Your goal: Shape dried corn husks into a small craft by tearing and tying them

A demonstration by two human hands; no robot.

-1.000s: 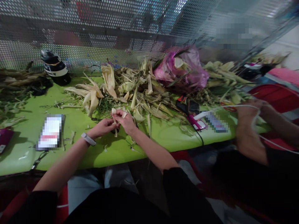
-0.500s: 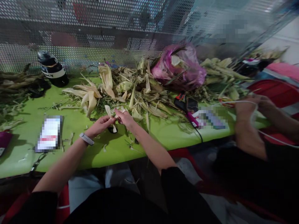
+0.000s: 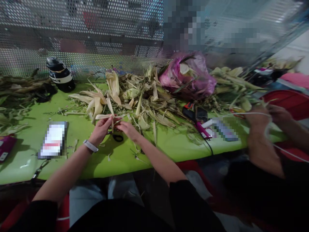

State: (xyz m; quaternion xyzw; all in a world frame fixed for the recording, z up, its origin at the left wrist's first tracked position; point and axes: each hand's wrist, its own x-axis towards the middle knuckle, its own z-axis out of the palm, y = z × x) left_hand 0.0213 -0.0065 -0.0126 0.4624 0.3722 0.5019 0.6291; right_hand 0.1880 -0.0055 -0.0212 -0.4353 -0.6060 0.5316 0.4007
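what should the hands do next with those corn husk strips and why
Probably bring the right hand up to gather the splayed ends of the corn husk strips, since the left hand holds them near where they cross and the ends point different ways.

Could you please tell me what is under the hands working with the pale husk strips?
Below the left hand, right hand and pale husk strips, a black loop, possibly a scissor handle, and green tabletop show. Whatever lies directly beneath the hands is covered.
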